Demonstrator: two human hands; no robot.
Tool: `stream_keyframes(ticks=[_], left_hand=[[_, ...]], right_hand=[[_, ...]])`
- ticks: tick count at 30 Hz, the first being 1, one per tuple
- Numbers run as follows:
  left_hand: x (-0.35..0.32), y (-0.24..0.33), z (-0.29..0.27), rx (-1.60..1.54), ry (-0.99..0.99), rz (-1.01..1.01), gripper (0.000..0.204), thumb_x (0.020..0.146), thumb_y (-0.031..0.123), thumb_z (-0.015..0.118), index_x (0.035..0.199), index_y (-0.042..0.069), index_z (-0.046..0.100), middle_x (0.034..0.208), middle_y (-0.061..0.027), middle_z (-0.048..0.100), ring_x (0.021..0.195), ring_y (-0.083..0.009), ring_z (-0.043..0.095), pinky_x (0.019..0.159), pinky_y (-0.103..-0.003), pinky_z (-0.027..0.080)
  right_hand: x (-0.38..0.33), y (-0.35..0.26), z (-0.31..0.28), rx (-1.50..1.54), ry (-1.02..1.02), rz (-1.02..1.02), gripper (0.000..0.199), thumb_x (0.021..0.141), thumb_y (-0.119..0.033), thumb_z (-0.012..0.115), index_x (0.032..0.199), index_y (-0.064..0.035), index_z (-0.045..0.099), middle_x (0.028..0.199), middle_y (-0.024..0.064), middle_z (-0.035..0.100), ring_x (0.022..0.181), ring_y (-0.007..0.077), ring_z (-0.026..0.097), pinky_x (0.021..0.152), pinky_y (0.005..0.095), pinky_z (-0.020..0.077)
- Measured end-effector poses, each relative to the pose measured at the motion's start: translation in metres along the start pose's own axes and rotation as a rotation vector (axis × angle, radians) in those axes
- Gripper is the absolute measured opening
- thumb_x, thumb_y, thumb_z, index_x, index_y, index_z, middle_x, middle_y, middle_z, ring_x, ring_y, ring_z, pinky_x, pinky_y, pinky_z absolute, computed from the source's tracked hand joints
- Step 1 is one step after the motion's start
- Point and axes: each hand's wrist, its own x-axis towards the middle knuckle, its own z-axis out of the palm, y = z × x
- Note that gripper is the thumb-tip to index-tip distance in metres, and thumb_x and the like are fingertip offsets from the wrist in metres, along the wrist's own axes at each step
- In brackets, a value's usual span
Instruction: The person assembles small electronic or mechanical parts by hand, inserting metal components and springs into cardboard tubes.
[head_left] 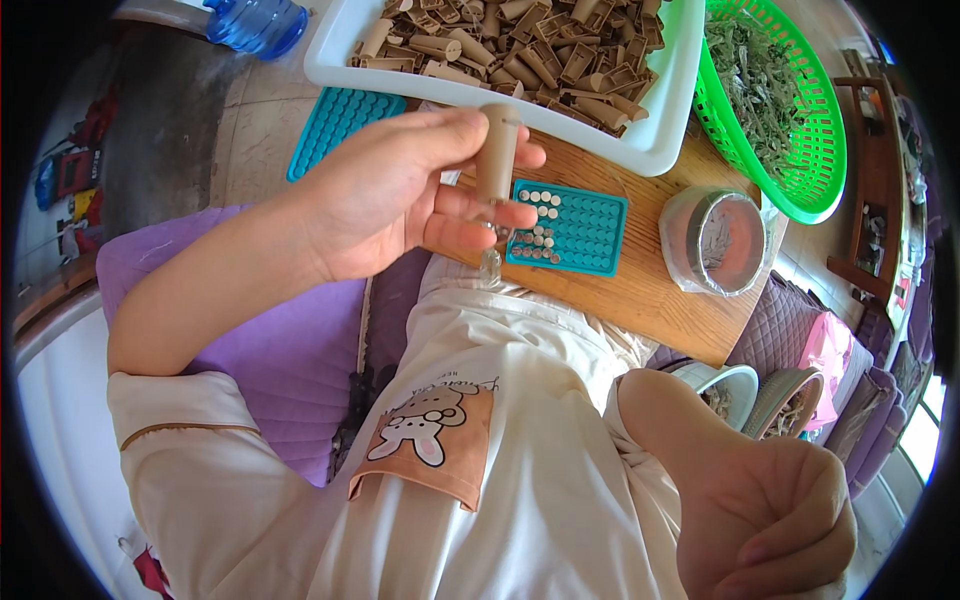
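Note:
My left hand (pixel 375 195) is closed round a tan plastic cylinder (pixel 497 150), held upright between thumb and fingers above the table's near edge. Just below the cylinder shows a small clear, shiny piece (pixel 490 262); whether it is joined to it I cannot tell. Beyond those fingers lies a teal tray of small round pockets (pixel 592 232), several of them filled with silvery discs (pixel 540 200). Down at the lower right, away from the table, my right hand (pixel 775 520) is curled into a fist. Its fingers hide whatever it may hold.
A white bin (pixel 650 150) full of tan plastic pieces (pixel 540 60) stands at the back. To its right is a green basket (pixel 835 150) of greyish strips. A plastic-lined round tub (pixel 685 235) sits on the wooden table (pixel 700 325). Another teal tray (pixel 335 125) lies left; two bowls (pixel 735 380) stand right.

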Motion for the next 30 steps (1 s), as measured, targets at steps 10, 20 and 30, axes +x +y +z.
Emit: stream_keyframes(ticks=[10, 20, 30], left_hand=[[0.001, 0.018, -0.005, 0.017, 0.006, 0.178, 0.039, 0.090, 0.031, 0.032, 0.117, 0.004, 0.039, 0.114, -0.0056, 0.047, 0.085, -0.0143, 0.059, 0.049, -0.016, 0.050], [-0.005, 0.045, -0.009, -0.403, -0.290, 0.150, 0.037, 0.092, 0.025, 0.020, 0.121, 0.004, 0.029, 0.117, -0.0117, 0.042, 0.094, -0.0290, 0.054, 0.067, -0.029, 0.054], [-0.013, 0.034, 0.006, -0.276, -0.311, 0.175, 0.040, 0.091, 0.027, 0.023, 0.123, 0.003, 0.027, 0.117, -0.0146, 0.042, 0.095, -0.0302, 0.054, 0.077, -0.038, 0.051]], right_hand=[[0.020, -0.017, 0.012, -0.318, -0.079, 0.383, 0.017, 0.072, -0.009, 0.052, 0.088, -0.0106, 0.047, 0.075, 0.0017, 0.043, 0.055, 0.0157, 0.043, 0.047, 0.0291, 0.0410], [-0.017, 0.035, 0.014, 0.094, 0.627, -0.373, 0.009, 0.081, -0.011, 0.052, 0.072, -0.0155, 0.054, 0.071, -0.0016, 0.054, 0.056, 0.0082, 0.049, 0.050, 0.0206, 0.0371], [-0.037, 0.121, 0.061, 0.200, 0.317, 0.673, 0.024, 0.082, -0.011, 0.054, 0.100, 0.0026, 0.045, 0.083, 0.0080, 0.055, 0.075, 0.0134, 0.056, 0.066, 0.0253, 0.0467]])
